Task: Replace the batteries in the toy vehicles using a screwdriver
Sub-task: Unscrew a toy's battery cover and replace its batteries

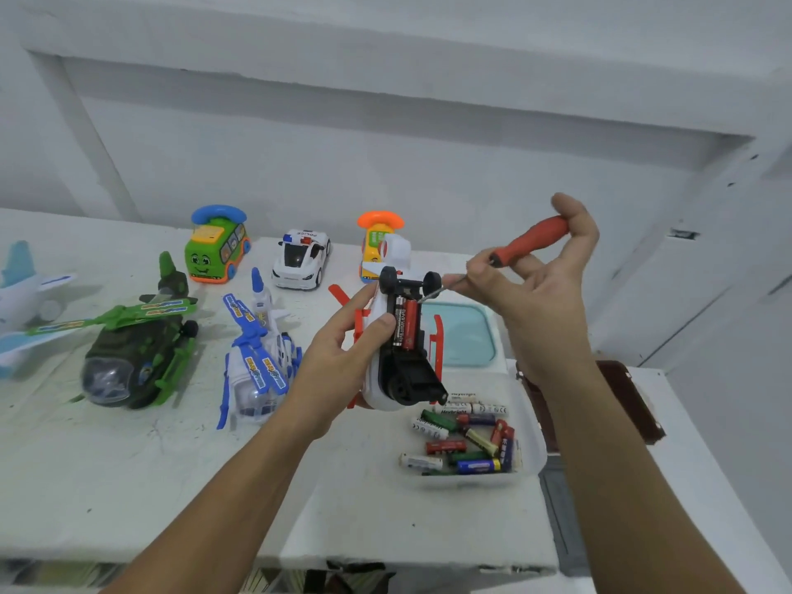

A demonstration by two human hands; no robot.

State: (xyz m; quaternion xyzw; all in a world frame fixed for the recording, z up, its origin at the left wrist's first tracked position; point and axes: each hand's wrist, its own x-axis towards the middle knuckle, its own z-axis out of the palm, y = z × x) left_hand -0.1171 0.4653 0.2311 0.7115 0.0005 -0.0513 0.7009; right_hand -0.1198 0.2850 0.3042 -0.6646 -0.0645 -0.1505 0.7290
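Orange-handled screwdriver (pixel 531 240) pinched by right hand (pixel 544 302) fingers, tip seemingly touching the open battery bay; left hand (pixel 343 349) grips upturned white-red toy helicopter (pixel 385 392) above white table (pixel 171 486), thumb beside its batteries (pixel 410 323); clear tray (pixel 533 448) of loose cells just below.

At the back of the table (pixel 128 486) stand a toy bus (pixel 217 250) and, right of it, a police car (pixel 302 261). A helicopter (pixel 133 362) lies before the bus. Batteries (pixel 467 443) lie in a box (pixel 533 443) at the right.
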